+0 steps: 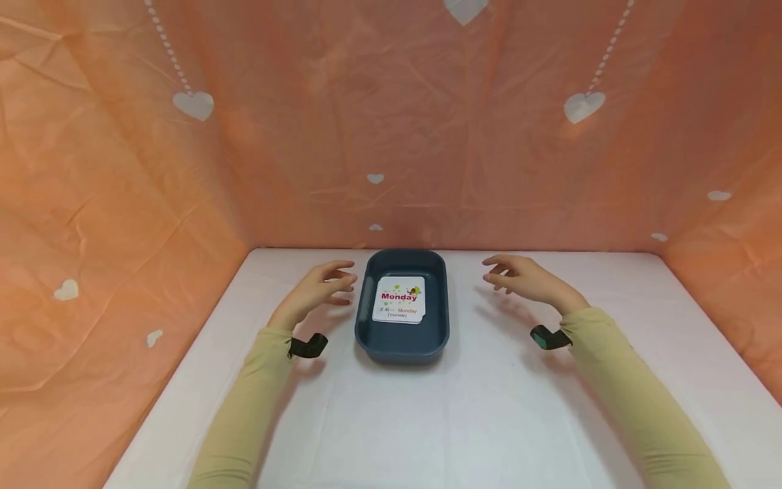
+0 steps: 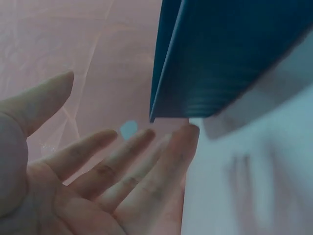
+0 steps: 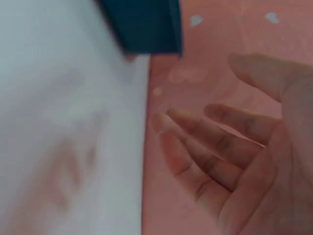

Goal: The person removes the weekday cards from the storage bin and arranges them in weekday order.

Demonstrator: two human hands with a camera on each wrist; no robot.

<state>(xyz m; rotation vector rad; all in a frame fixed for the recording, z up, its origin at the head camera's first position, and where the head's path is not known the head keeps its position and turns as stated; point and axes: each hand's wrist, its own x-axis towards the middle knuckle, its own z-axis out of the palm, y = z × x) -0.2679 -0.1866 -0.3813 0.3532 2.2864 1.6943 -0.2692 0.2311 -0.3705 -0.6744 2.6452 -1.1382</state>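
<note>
A dark blue rectangular tray [image 1: 400, 345] with rounded corners sits toward the back of the table. Inside it lies a small stack of white cards [image 1: 399, 300], the top one printed "Monday" with a small colourful picture. Just left of the tray my left hand [image 1: 316, 288] hovers with relaxed, spread fingers and holds nothing. On the other side, farther from the tray, my right hand [image 1: 528, 277] is held above the table, its fingers loosely bent around nothing. Each wrist view shows a bare palm and the tray's outer wall [image 2: 205, 73] beyond the fingers.
The table [image 1: 391, 428] has a white cover. Orange cloth [image 1: 342, 136] with white hearts hangs behind it and along both sides. A small black device [image 1: 308, 346] is strapped at the left wrist, and a similar device [image 1: 550, 337] at the right.
</note>
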